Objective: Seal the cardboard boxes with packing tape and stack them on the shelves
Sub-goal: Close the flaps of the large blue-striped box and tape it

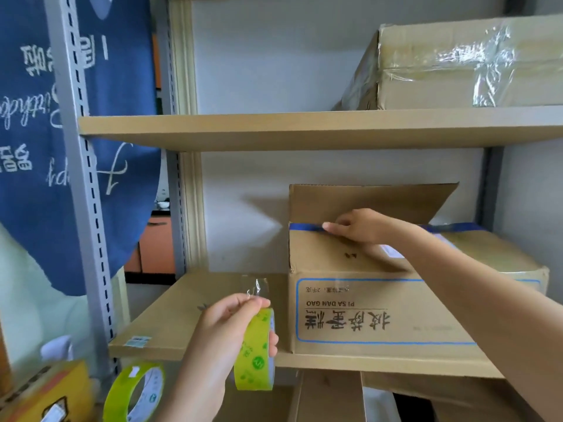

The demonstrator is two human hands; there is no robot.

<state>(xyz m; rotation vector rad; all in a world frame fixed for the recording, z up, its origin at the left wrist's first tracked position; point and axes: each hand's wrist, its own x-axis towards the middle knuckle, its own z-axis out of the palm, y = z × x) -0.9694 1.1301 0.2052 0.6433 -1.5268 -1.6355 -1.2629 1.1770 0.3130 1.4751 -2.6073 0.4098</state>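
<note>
A cardboard box (380, 312) with a blue frame and upside-down print stands on the middle shelf (198, 315). Its rear flap stands up and the near flap lies down. My right hand (356, 226) presses on the near flap at the blue strip along its edge, fingers stretched out. My left hand (231, 324) grips a yellow-green roll of packing tape (256, 351) in front of the shelf, left of the box. A short loose end of clear tape sticks up from the roll at my fingertips.
A second tape roll (134, 391) lies at the lower left beside a yellow box (45, 394). A taped box (469, 65) sits on the upper shelf (274, 129). A blue cloth (33, 147) hangs behind the grey slotted upright (82, 184). More cardboard stands below the middle shelf.
</note>
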